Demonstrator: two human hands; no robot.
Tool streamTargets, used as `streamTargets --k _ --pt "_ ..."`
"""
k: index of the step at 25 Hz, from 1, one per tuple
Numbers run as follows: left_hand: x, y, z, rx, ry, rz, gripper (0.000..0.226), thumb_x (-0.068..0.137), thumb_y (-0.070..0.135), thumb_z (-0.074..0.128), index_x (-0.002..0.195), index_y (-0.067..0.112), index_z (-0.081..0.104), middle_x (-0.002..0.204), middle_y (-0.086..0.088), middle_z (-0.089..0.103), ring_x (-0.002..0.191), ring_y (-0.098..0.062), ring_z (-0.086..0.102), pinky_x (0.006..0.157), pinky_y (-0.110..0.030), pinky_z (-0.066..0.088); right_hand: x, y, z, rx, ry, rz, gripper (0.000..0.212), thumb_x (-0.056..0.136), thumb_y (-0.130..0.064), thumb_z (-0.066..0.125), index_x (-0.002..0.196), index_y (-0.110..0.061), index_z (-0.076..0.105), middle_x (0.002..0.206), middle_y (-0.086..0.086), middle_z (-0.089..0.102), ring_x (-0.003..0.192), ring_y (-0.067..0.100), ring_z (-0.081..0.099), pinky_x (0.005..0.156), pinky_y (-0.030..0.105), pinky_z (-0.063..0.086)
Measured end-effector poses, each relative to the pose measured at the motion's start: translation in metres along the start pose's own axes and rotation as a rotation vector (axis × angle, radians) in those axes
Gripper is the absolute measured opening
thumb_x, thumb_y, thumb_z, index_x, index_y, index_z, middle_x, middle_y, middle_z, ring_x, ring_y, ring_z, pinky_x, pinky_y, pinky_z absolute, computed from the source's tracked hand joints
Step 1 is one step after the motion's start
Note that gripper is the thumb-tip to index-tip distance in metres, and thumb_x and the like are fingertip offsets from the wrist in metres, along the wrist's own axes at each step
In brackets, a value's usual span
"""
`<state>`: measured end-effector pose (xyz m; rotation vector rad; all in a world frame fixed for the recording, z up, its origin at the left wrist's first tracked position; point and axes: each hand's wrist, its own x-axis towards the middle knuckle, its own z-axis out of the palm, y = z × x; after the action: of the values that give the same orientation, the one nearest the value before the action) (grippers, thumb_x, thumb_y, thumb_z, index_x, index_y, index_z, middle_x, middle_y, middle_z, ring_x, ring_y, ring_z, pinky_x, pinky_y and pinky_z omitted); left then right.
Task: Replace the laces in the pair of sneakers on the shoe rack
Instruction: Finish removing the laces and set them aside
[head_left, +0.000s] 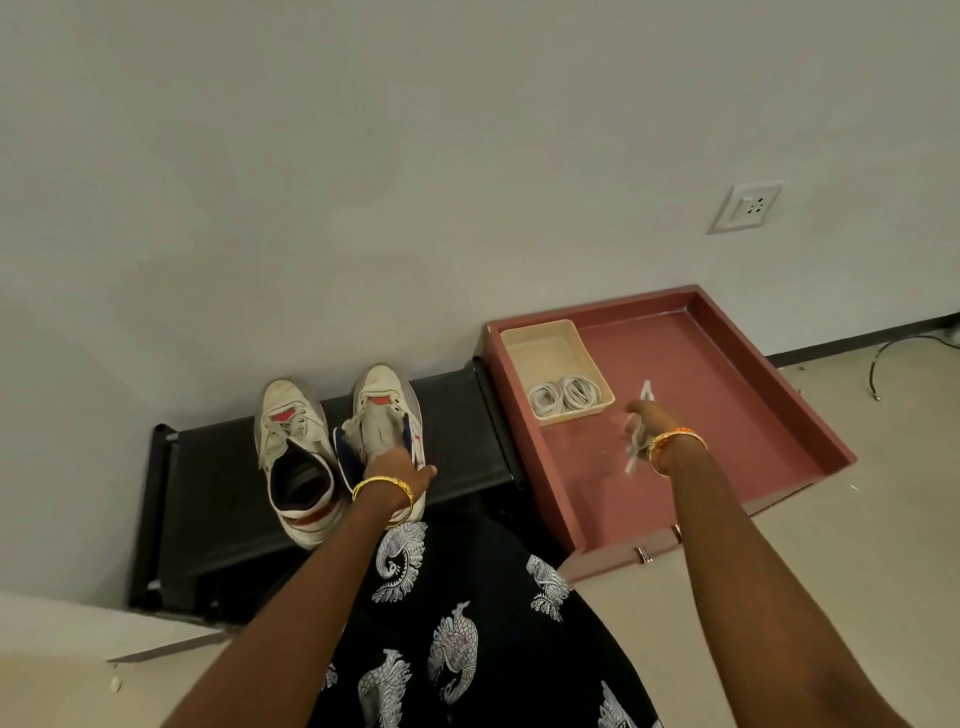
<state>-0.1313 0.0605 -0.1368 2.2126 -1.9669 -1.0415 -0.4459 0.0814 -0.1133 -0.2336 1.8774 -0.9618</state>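
old lace out of one sneaker, headed for the tray

right hand (640, 420) has its fingers curled round a bunched old lace (635, 448), held over the bare floor of the red tray (737, 395), probably to drop it clear of the new stock. left hand (396, 467) rests on the right sneaker (387, 415), thumb out to the side; the other fingers are hidden, so can't tell if they grip. looks like it's just steadying the shoe, whose eyelets look bare with the tongue loose. left sneaker (291, 431) sits just beside it on the black shoe rack (208, 467), still laced. two coiled new laces (563, 396) wait in the cream bin (540, 348) in the tray's far corner, within reach for relacing.
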Motion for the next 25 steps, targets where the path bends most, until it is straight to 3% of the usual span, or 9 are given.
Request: streamTargets --k 5,7,9,11,13,15,18,21,25 --pt "0.015 -0.001 0.010 0.088 0.103 -0.037 0.034 0.095 0.021 0.051 0.118 -0.002 0.057 0.119 -0.021 0.060 0.113 -0.036 0.055 0.092 -0.037 0.044 0.019 0.010 -0.017 0.293 0.019 0.114 0.021 0.090 -0.011 0.034 0.071 -0.012 0.042 0.078 0.005 0.040 0.063 0.019 0.044 0.069 0.037 0.044" --pt "0.021 -0.007 0.010 0.076 0.112 -0.031 0.032 0.093 0.022 0.055 0.115 -0.001 0.061 0.114 -0.021 0.063 0.108 -0.037 0.057 0.089 -0.037 0.046 0.019 0.014 -0.021 0.372 0.061 0.072 0.027 0.094 -0.004 0.027 0.070 -0.010 0.039 0.079 0.005 0.041 0.066 0.016 0.047 0.077 0.033 0.047" --pt "0.019 -0.011 0.007 0.101 0.106 -0.008 0.031 0.092 0.025 0.056 0.109 0.000 0.063 0.109 -0.021 0.064 0.104 -0.037 0.059 0.085 -0.037 0.047 0.010 0.018 -0.014 0.377 0.123 0.011 0.028 0.096 -0.005 0.029 0.071 -0.012 0.038 0.075 0.002 0.043 0.058 0.011 0.053 0.058 0.021 0.048" --pt "0.010 -0.014 0.004 0.107 0.143 0.061 0.029 0.092 0.027 0.055 0.100 0.001 0.065 0.101 -0.021 0.066 0.096 -0.037 0.061 0.079 -0.038 0.048 -0.007 0.021 0.005 0.417 0.261 -0.082 0.022 0.090 -0.004 0.039 0.069 -0.010 0.042 0.067 0.005 0.049 0.041 0.009 0.051 0.039 0.022 0.040" --pt "-0.003 -0.024 -0.003 0.045 0.270 0.210 0.027 0.091 0.024 0.052 0.089 0.002 0.067 0.088 -0.019 0.067 0.086 -0.036 0.062 0.071 -0.039 0.049 -0.030 0.024 0.038 0.327 0.318 -0.226 0.014 0.083 -0.003 0.044 0.071 -0.007 0.049 0.061 0.010 0.052 0.037 0.012 0.045 0.037 0.019 0.034" --pt "-0.017 -0.043 -0.008 0.023 0.536 0.325 0.020 0.084 0.017 0.053 0.085 0.004 0.068 0.083 -0.015 0.065 0.080 -0.034 0.060 0.066 -0.041 0.050 -0.058 0.025 0.082 0.198 0.182 -0.352 0.015 0.083 -0.004 0.048 0.071 -0.006 0.056 0.061 0.010 0.056 0.042 0.011 0.046 0.041 0.020 0.036" --pt "-0.022 -0.073 -0.021 -0.093 0.787 0.080 0.038 0.069 0.006 0.066 0.107 0.002 0.063 0.109 -0.022 0.056 0.103 -0.041 0.051 0.081 -0.050 0.046 -0.085 0.029 0.155 -0.062 -0.177 -0.385 0.011 0.085 -0.014 0.058 0.075 -0.012 0.059 0.072 0.007 0.063 0.058 0.011 0.057 0.054 0.026 0.049" --pt "-0.006 -0.111 -0.033 -0.332 0.623 -0.257 0.065 0.070 0.010 0.068 0.131 0.002 0.045 0.132 -0.025 0.040 0.119 -0.044 0.041 0.093 -0.053 0.040 -0.091 0.040 0.223 -0.323 -0.186 -0.520 0.011 0.080 -0.016 0.066 0.089 -0.011 0.062 0.093 0.007 0.065 0.088 0.022 0.061 0.082 0.032 0.048" --pt "0.034 -0.155 -0.047 -0.581 0.324 -0.246 0.061 0.079 0.004 0.062 0.136 0.007 0.042 0.132 -0.021 0.050 0.119 -0.037 0.049 0.099 -0.041 0.043 -0.105 0.045 0.303 -0.318 -0.189 -0.821 0.008 0.082 -0.005 0.060 0.083 -0.007 0.067 0.086 0.005 0.067 0.083 0.021 0.061 0.076 0.026 0.047"
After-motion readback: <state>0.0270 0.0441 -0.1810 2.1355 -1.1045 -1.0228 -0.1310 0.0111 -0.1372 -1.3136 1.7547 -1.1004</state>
